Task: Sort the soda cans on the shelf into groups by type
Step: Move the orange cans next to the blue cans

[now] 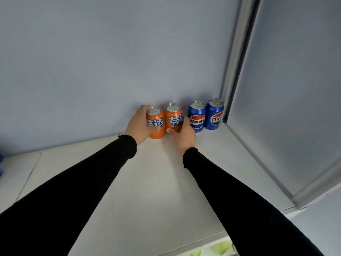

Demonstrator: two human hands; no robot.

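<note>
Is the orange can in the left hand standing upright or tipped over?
Upright: the left orange can shows its silver lid facing up, gripped by the left hand.

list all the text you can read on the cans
"芬达", partly behind the thumb: left orange can, held by the left hand.
"芬" plus a cut-off character: right orange can, held by the right hand.
"百事可乐": left blue can.
"百事", rest turned away: right blue can.
Small print: unreadable.

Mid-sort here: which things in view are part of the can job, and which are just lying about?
Part of the job:
- left orange can, in the left hand grip
- right orange can, in the right hand grip
- two blue cans, upright by the corner
- shelf

Lying about:
- blue object at far left edge
- green items below the shelf
</note>
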